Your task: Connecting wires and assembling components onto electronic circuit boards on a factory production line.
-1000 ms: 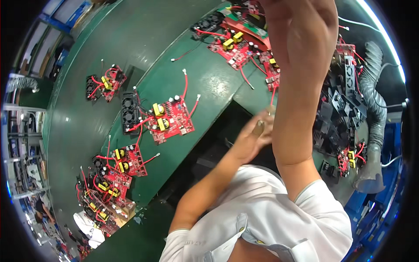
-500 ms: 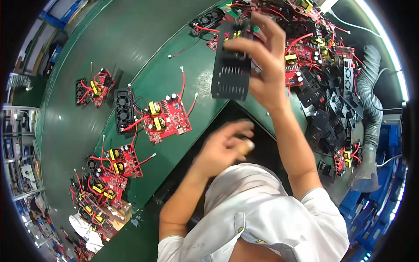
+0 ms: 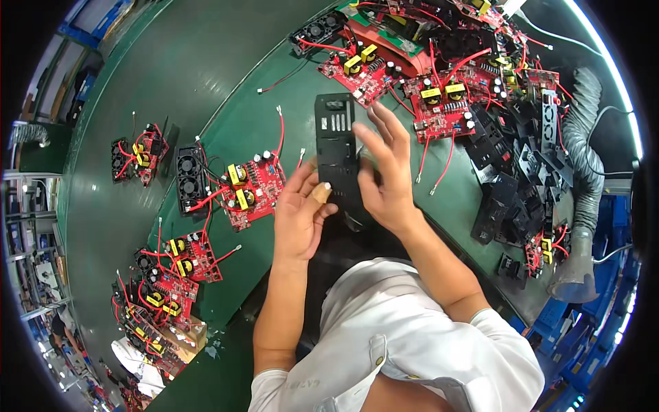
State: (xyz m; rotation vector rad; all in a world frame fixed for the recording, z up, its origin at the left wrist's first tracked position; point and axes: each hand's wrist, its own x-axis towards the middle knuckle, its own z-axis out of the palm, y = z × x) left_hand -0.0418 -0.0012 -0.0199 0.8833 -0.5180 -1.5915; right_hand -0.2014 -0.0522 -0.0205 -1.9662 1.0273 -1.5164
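Got a black panel [image 3: 336, 152] gripped by the left edge with left fingers [image 3: 318, 196], right edge with right fingers [image 3: 377, 147], pretty near a red board [image 3: 266, 182] on the table [image 3: 199, 75].

Some fingers of the left hand [image 3: 295, 223] I can't see, tucked behind the black panel [image 3: 336, 152]. Panel's underside: hidden from me. Its near end: too dark to make out. Far-right board pile [image 3: 473, 15]: cut off by the far edge. White shirt [image 3: 405, 336]: cut off near. Left shelves' [image 3: 42, 257] contents: too small, blurry.
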